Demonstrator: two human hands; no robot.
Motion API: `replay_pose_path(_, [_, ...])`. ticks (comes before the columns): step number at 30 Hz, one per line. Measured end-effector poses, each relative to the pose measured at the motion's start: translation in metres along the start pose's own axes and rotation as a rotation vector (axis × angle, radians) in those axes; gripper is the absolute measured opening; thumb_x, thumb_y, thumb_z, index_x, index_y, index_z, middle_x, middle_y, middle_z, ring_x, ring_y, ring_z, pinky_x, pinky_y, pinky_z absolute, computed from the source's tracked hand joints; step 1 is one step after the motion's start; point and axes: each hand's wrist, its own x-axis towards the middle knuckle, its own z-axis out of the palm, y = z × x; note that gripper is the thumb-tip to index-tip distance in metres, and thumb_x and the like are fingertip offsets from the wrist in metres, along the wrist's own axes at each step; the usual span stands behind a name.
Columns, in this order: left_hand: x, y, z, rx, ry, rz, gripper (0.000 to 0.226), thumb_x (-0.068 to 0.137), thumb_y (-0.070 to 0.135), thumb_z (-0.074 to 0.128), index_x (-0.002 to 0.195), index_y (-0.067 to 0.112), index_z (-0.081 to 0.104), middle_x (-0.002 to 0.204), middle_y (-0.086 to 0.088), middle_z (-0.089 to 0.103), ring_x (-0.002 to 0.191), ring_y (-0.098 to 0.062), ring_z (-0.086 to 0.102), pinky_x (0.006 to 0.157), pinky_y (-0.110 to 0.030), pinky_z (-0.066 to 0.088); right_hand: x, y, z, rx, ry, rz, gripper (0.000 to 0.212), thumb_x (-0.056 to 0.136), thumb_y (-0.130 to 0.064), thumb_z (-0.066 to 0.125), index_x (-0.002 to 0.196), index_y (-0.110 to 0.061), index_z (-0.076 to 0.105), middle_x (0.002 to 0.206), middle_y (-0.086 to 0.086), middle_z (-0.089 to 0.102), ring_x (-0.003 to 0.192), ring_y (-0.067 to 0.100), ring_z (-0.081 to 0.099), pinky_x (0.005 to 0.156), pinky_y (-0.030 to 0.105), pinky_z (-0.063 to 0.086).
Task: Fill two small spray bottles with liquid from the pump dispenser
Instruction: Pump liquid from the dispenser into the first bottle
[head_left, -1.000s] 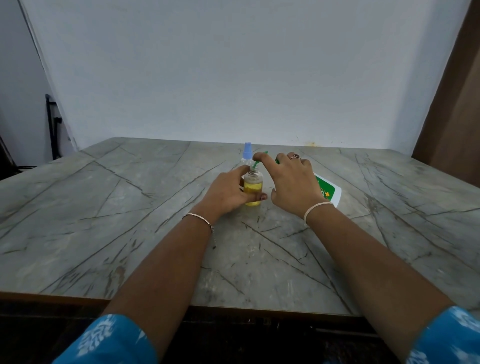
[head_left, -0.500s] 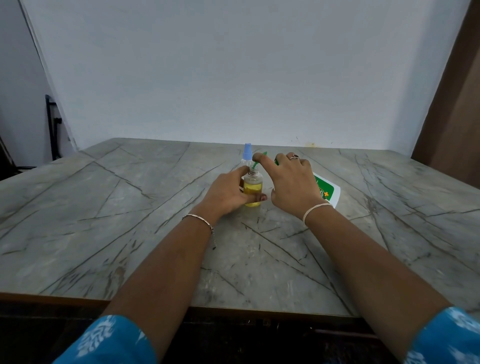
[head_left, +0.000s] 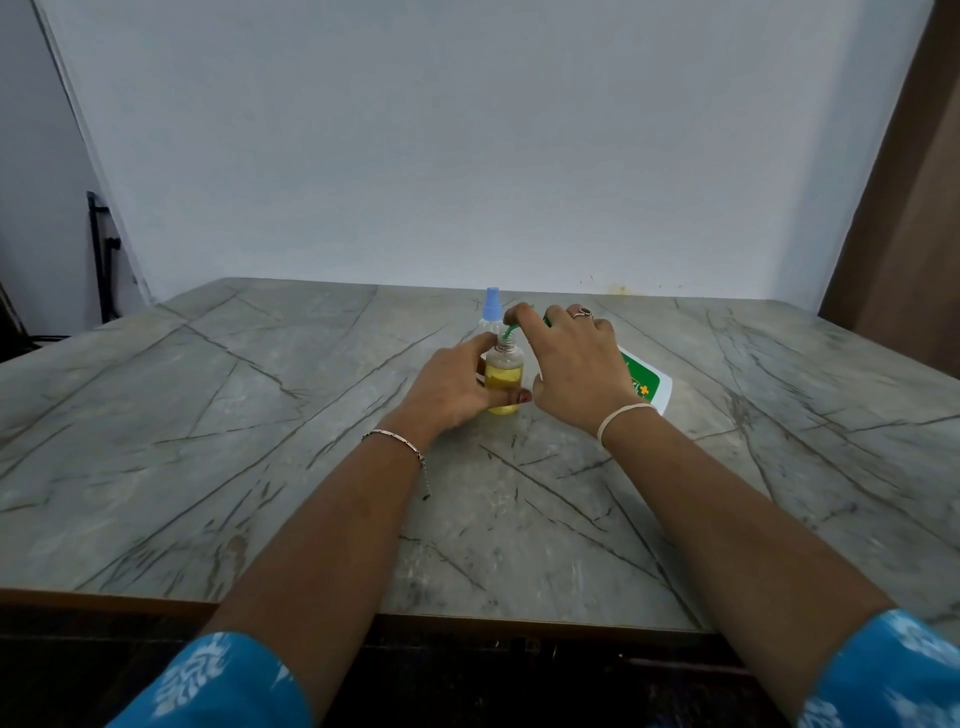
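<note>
My left hand wraps its fingers round the small bottle, upright on the counter and part full of yellow liquid. A capped second bottle stands just behind it. The green spout reaches its open mouth from the right, where my right hand curls over the pump dispenser. I judge the next press must go straight down.
</note>
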Motion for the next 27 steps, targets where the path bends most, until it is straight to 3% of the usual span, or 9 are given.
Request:
replay_pose_path(10, [0.0013,-0.0014,0.0006,0.005,0.004,0.000,0.072,0.072,0.050,0.076,0.133,0.025,0.047,0.125,-0.004,0.063,0.104,-0.021,0.061,0.090,-0.029,0.045,-0.0039,0.0051,0.0024,-0.049,0.008,-0.020,0.083,0.079,-0.025,0.068,0.143,-0.036,0.016,0.116,0.010,0.056,0.111,0.032,0.052,0.092,0.045,0.043])
replay_pose_path(16, [0.0020,-0.0028,0.0013,0.008,0.005,0.006,0.072,0.072,0.051,0.076,0.133,0.025,0.047,0.125,-0.004,0.063,0.102,-0.020,0.061,0.087,-0.027,0.044,-0.0020,0.0023,0.0015,-0.039,-0.001,-0.004,0.080,0.078,-0.024,0.069,0.140,-0.034,0.020,0.119,0.011,0.056,0.113,0.033,0.052,0.094,0.045,0.043])
replay_pose_path(22, [0.0016,-0.0023,0.0005,0.003,0.001,0.017,0.073,0.072,0.051,0.075,0.134,0.024,0.047,0.126,-0.004,0.062,0.105,-0.022,0.062,0.094,-0.034,0.048,0.0014,-0.0013,0.0028,-0.036,0.005,0.006,0.075,0.077,-0.024,0.069,0.137,-0.032,0.024,0.120,0.011,0.055,0.113,0.033,0.051,0.096,0.046,0.041])
replay_pose_path(27, [0.0019,-0.0030,0.0011,0.000,0.020,0.029,0.068,0.072,0.056,0.073,0.128,0.025,0.051,0.120,-0.001,0.065,0.103,-0.019,0.062,0.088,-0.029,0.048,-0.0011,0.0029,0.0023,-0.053,0.008,-0.011,0.081,0.078,-0.026,0.069,0.141,-0.033,0.019,0.116,0.011,0.056,0.111,0.032,0.052,0.092,0.045,0.042])
